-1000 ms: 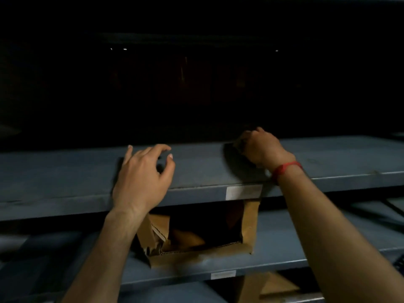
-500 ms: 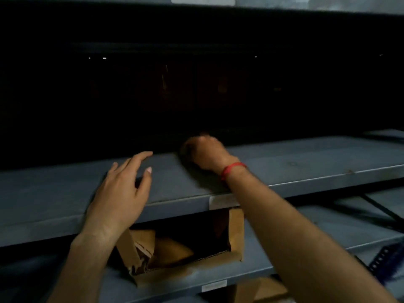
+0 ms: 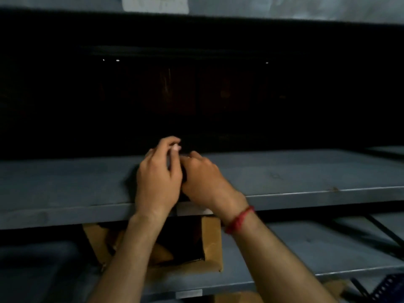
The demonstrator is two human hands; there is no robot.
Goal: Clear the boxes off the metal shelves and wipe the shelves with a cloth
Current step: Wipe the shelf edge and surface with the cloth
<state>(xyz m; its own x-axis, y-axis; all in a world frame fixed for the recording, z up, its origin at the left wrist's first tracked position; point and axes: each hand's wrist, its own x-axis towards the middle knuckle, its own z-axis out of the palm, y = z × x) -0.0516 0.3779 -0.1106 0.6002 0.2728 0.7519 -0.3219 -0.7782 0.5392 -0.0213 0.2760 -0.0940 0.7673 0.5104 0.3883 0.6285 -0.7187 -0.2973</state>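
One left hand, one right hand, touching.

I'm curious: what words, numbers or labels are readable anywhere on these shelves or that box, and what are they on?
No text here can be read.
Top label, a pale sheet: blurred, unreadable.
Middle label, white strip: partly covered, nothing legible.
Bottom label, grey strip: too dim and blurred.
Cardboard box: no print visible.
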